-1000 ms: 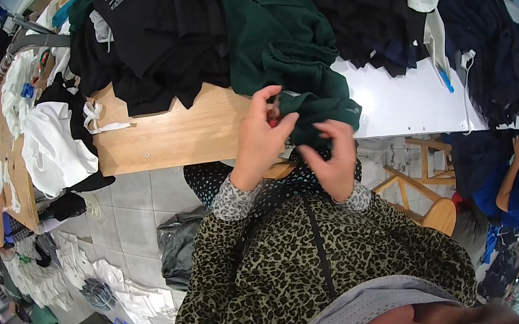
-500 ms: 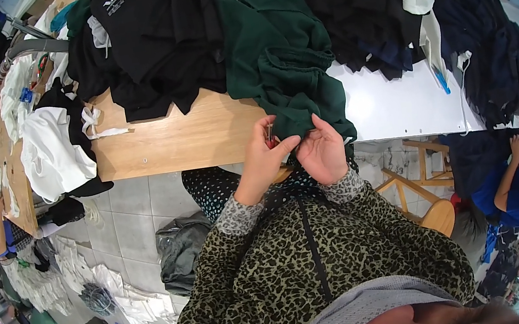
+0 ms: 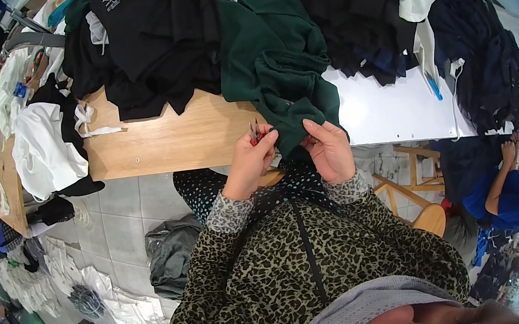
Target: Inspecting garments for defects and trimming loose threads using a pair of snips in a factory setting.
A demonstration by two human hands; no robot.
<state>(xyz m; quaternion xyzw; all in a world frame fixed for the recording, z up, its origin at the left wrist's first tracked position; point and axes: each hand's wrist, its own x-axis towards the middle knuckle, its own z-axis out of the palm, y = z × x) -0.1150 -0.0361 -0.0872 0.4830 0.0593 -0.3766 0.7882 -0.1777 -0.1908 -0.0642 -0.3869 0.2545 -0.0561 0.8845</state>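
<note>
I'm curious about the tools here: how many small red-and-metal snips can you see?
1: the small red-and-metal snips held in the left hand, just left of the dark green fabric garment. Others may be hidden.

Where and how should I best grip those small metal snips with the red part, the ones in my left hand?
Probably by the red part of the small red-and-metal snips, coming from your body's side: the bare, narrow metal tips point away from you, past the fingers of your left hand. That hand hides the snips' lower end.
</note>
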